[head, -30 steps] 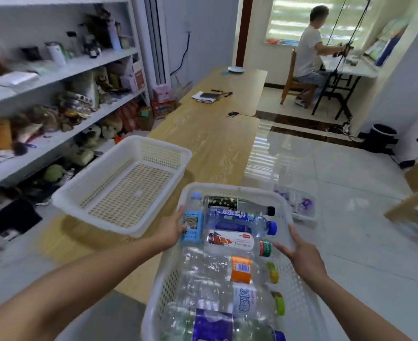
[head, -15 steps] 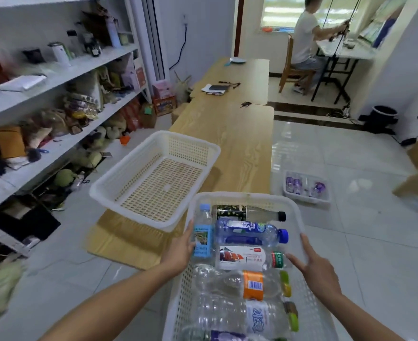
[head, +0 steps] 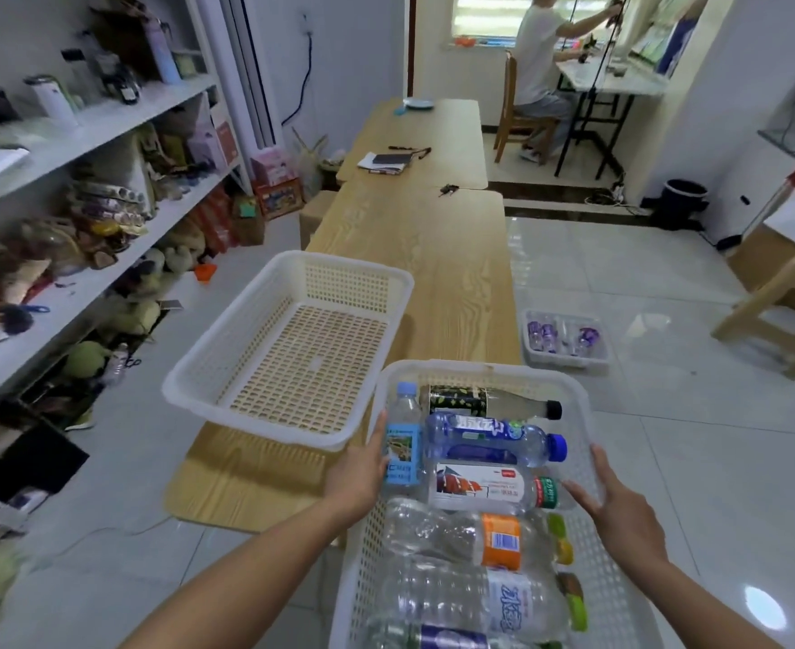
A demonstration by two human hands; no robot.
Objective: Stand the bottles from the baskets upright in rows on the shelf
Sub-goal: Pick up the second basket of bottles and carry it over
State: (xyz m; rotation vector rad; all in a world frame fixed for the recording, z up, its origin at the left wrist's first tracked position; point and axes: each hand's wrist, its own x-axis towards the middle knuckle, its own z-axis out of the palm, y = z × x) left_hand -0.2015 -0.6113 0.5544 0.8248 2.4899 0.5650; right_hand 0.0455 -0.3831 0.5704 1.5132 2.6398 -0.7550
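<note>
Now: full basket [head: 480, 370], bottles [head: 489, 437] lying flat inside, is drawn back from the table [head: 433, 255], just beside the empty basket [head: 288, 264]. I judge the carry to the shelf [head: 119, 114] begun. My left hand [head: 358, 480] curls on the left rim; my right hand [head: 620, 512], fingers spread, braces the right wall. Bare floor lies leftward.

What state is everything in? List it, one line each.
Carried basket: full, held up.
Bottles: lying on their sides.
Empty basket: empty, on the table.
Floor basket: partly filled.
Left hand: grips carried basket's left rim.
Right hand: fingers straight, on its right rim.
</note>
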